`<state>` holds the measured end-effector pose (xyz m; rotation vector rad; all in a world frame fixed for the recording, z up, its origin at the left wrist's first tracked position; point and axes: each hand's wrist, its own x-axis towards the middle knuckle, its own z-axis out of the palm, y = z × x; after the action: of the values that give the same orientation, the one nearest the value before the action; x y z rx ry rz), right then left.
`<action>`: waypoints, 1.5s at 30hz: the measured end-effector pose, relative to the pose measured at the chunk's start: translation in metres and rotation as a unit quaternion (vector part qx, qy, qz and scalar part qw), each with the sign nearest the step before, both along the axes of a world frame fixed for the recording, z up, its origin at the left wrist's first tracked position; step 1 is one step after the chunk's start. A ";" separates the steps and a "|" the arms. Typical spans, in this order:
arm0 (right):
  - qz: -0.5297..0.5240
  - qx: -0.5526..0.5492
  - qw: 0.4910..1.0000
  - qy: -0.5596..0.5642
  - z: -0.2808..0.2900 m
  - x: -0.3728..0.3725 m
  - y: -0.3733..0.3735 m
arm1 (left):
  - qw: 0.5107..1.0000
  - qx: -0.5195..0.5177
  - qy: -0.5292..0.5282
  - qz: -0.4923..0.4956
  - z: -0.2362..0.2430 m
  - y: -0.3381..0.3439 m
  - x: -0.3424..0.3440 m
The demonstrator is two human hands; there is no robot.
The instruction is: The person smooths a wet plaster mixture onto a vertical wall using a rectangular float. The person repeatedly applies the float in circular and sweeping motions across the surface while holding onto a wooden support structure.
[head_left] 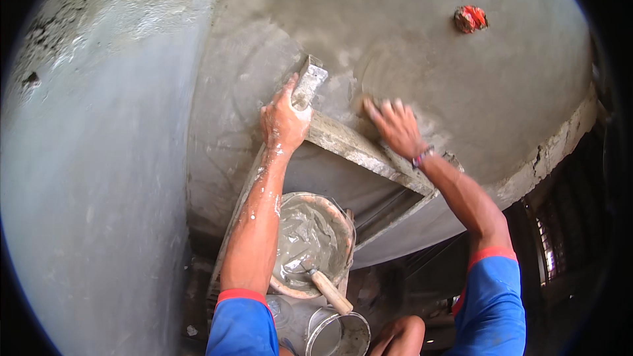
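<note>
The left hand (287, 122) is clenched round the left rail (242, 204) of a ladder-like frame, its fingers wrapped just below the rail's pale, mortar-smeared end (310, 82). Wet grey spots run along that forearm.

The right hand (399, 128) lies palm toward the plastered wall (527, 79), fingers slightly spread and blurred. A small tan edge (366, 101) shows at its fingertips; whether the hand grips a tool there or only presses, I cannot tell. Damp, curved smears mark the plaster around it, and a beaded bracelet (423, 156) circles the wrist.

The crossbar (362, 148) of the frame slants between the two hands, just below the right one. Beneath it, near the left forearm, sits a bucket (343, 221) of wet mortar (303, 227), with a wooden-handled trowel (331, 292) lying in it, handle over the rim. A smaller pail (358, 337) stands just below.

Bare plaster stretches above and to the right of the right hand, interrupted by a red lump (470, 19) well apart from it. A smooth side wall (99, 178) meets this surface at left; on the lower right the plaster ends in a rough, broken edge (550, 155), with darkness beyond.
</note>
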<state>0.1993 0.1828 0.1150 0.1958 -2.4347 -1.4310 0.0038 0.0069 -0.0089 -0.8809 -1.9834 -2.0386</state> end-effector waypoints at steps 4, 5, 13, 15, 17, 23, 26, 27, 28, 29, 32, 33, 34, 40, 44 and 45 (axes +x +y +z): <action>-0.120 -0.060 0.985 0.107 0.043 0.046 0.035 | 0.999 -0.011 0.036 0.028 0.005 0.006 0.006; -0.039 -0.079 0.980 0.181 0.063 0.026 0.025 | 0.999 -0.009 0.028 0.028 0.005 0.005 0.006; 0.045 -0.023 0.994 0.093 0.017 -0.047 -0.011 | 1.000 0.011 0.002 0.005 0.006 0.002 0.003; 0.048 -0.005 0.999 0.025 0.017 -0.012 0.007 | 0.999 -0.031 -0.033 -0.014 0.005 0.001 0.002; 0.018 0.016 0.999 0.041 0.035 0.015 0.021 | 1.000 -0.019 -0.015 -0.002 0.006 0.003 0.005; 0.023 -0.055 0.972 0.228 0.053 -0.084 -0.031 | 1.000 0.012 0.012 0.010 0.004 0.011 0.007; 0.060 -0.053 0.989 0.128 0.021 -0.080 -0.032 | 1.000 0.017 -0.014 0.005 0.003 0.004 0.002; 0.047 -0.047 0.994 0.086 0.013 -0.064 -0.028 | 1.000 -0.007 -0.028 0.006 0.007 0.000 0.002; 0.039 -0.033 0.998 0.040 0.008 -0.037 -0.014 | 0.999 -0.031 -0.042 0.001 0.010 0.000 0.006; 0.034 -0.019 0.999 -0.005 0.008 -0.011 -0.003 | 0.999 -0.028 -0.044 0.002 0.010 0.002 0.009; -0.018 -0.026 0.999 0.025 0.034 0.018 0.006 | 0.999 -0.013 -0.001 0.030 0.004 0.011 0.008; -0.007 -0.032 0.996 0.083 0.058 0.005 -0.003 | 0.999 0.003 0.022 0.039 0.003 0.010 0.004; 0.029 -0.018 0.989 0.141 0.084 -0.016 -0.021 | 0.998 0.015 0.043 0.042 0.001 0.010 0.003; -0.016 -0.025 0.975 0.222 0.105 -0.151 -0.059 | 0.999 0.010 0.025 0.025 0.002 0.008 0.004; 0.063 -0.018 0.994 0.089 0.032 -0.089 -0.034 | 0.999 -0.037 -0.011 0.004 0.007 -0.007 0.003; 0.016 -0.022 0.998 0.054 0.029 -0.060 -0.026 | 0.999 -0.048 -0.010 -0.006 0.010 -0.006 0.006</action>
<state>0.1398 0.1570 0.1440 0.1430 -2.3635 -1.3385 0.0099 0.0009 0.0014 -0.8959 -2.1076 -1.9796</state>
